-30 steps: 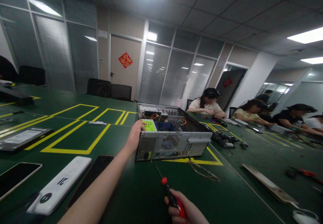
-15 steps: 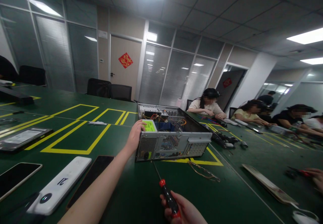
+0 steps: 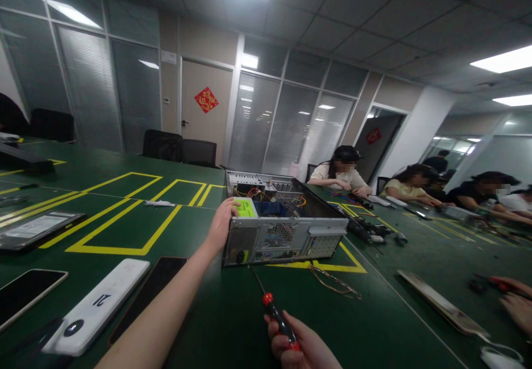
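Note:
An open computer case (image 3: 286, 241) lies on the green table, its perforated rear panel facing me. My left hand (image 3: 223, 222) grips its upper left corner, beside a power supply with a yellow-green label (image 3: 246, 208). Wires show inside the case. The fingers of my right hand (image 3: 295, 338) wrap around the black and red handle of a screwdriver (image 3: 277, 314). Its thin shaft points away from me, towards the case's lower left edge. Whether the tip touches the case I cannot tell.
Eyeglasses (image 3: 334, 282) lie right of the screwdriver. On the left are a white power bank (image 3: 103, 302), a phone (image 3: 31, 297), a dark flat slab (image 3: 149, 291) and a hard drive (image 3: 41, 227). A co-worker's hand (image 3: 519, 308) is at far right; several people sit beyond.
My right hand and the screwdriver handle have shifted very slightly. The left hand stays on the case. At far right, the co-worker's hand has come further into view.

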The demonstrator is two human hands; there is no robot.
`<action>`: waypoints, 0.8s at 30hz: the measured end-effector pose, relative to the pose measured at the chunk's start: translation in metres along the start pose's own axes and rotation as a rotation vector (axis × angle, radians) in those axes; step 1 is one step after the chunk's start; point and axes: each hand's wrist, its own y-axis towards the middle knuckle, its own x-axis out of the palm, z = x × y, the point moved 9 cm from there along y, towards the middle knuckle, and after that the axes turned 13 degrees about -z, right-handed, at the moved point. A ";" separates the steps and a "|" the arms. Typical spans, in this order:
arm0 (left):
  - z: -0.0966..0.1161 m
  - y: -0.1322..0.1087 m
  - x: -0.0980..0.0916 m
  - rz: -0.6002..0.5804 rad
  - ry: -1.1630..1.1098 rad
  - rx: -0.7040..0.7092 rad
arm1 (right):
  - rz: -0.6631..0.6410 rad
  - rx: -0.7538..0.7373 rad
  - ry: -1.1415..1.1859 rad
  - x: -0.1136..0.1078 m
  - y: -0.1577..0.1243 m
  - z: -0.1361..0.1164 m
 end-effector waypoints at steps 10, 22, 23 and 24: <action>0.001 0.000 0.000 -0.008 -0.013 -0.007 | -0.091 -0.009 -0.303 0.024 -0.010 -0.004; -0.002 0.000 0.002 -0.025 0.023 -0.037 | -0.122 -0.262 -0.381 0.076 -0.023 -0.028; -0.002 0.000 0.002 -0.023 0.026 -0.034 | -0.118 -0.264 -0.371 0.074 -0.022 -0.029; -0.002 0.000 0.002 -0.021 0.028 -0.031 | -0.115 -0.265 -0.362 0.072 -0.022 -0.029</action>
